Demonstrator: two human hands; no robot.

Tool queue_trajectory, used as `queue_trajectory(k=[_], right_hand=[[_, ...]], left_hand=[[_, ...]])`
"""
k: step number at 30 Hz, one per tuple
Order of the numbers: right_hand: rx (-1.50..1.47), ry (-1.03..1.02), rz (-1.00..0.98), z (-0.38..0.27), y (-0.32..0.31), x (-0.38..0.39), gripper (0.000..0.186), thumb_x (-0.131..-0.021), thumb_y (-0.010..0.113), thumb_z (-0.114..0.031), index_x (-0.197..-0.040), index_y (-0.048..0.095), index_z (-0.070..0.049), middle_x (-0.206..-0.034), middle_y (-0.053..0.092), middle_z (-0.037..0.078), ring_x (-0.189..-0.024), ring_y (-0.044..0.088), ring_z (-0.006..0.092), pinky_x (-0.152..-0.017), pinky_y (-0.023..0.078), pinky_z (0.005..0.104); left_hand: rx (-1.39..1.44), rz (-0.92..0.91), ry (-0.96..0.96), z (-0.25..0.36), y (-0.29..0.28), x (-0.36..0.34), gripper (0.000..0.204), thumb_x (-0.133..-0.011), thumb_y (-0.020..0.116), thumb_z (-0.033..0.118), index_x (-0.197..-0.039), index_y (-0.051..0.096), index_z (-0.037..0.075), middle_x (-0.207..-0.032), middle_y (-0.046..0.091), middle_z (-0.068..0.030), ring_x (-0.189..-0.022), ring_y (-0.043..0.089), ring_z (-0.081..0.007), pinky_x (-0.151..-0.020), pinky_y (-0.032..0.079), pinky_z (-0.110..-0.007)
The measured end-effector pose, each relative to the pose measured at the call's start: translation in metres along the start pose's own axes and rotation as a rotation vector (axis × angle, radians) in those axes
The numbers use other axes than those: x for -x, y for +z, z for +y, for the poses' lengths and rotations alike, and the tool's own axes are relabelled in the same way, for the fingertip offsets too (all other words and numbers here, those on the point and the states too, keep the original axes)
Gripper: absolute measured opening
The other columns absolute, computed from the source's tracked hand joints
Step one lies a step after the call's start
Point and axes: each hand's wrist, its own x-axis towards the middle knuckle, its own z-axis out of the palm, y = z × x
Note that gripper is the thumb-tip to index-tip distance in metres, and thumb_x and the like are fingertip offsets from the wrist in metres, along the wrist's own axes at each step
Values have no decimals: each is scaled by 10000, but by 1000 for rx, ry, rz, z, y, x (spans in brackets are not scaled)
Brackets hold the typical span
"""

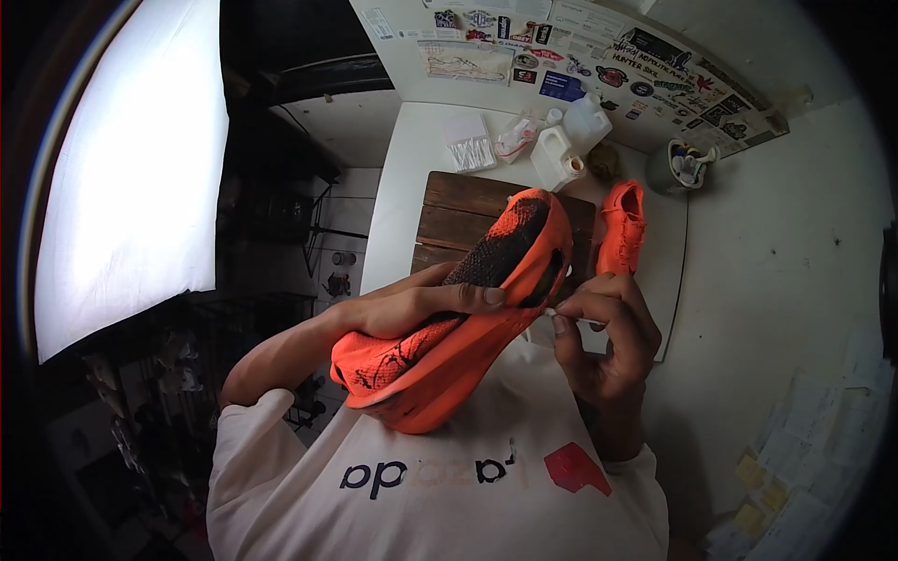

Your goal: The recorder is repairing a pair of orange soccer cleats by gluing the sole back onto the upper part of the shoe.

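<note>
An orange running shoe (440,374) with black markings is tilted up in front of my chest, its sole facing up. My left hand (421,309) is closed around its middle, with the thumb lying across the sole. To the right of the shoe, my right hand (613,327) pinches a thin white cotton swab (589,322) between thumb and fingers. The swab's tip is at the edge of the sole, near a dark opening in the midsole. Whether it touches is hard to tell. A second orange shoe (620,234) rests on the table behind my right hand.
A dark slatted wooden board (458,206) lies on the white table (398,178). Behind it stand a box of cotton swabs (470,154), a plastic bag (515,138) and two white jugs (554,159). A pot of brushes (681,166) is at the back right, by the wall.
</note>
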Motion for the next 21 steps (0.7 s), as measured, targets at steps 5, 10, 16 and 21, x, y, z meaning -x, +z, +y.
queue_trajectory(k=[5, 10, 16, 21], right_hand=[[-353, 218, 272, 11, 6, 2, 156, -910, 702, 45, -1049, 633, 30, -964, 657, 122, -852, 671, 161, -705, 548, 283], [-443, 245, 357, 4, 26, -9, 178, -942, 694, 33, -1101, 613, 35, -1046, 648, 142, -954, 674, 175, -759, 557, 285], [-275, 181, 317, -2, 35, -20, 149, -907, 716, 51, -1033, 657, -3, -975, 681, 101, -896, 684, 180, -749, 535, 303], [-45, 80, 314, -1, 35, -23, 151, -882, 712, 66, -1005, 664, -5, -914, 694, 90, -813, 682, 181, -729, 527, 311]], left_hand=[[150, 42, 108, -6, -1, -6, 776, -971, 619, 512, -1507, 402, -5, -1314, 614, -212, -1143, 669, -290, -985, 556, -409], [266, 216, 319, -12, 10, -15, 823, -910, 708, 468, -1487, 390, -25, -1315, 597, -193, -1172, 646, -288, -1045, 529, -422], [375, 307, 424, -20, 21, -12, 1003, -819, 809, 536, -1517, 352, -20, -1401, 541, -177, -1295, 572, -282, -1121, 467, -426], [404, 282, 501, -11, 23, -7, 969, -794, 852, 461, -1496, 394, -25, -1362, 578, -152, -1259, 601, -259, -1095, 483, -397]])
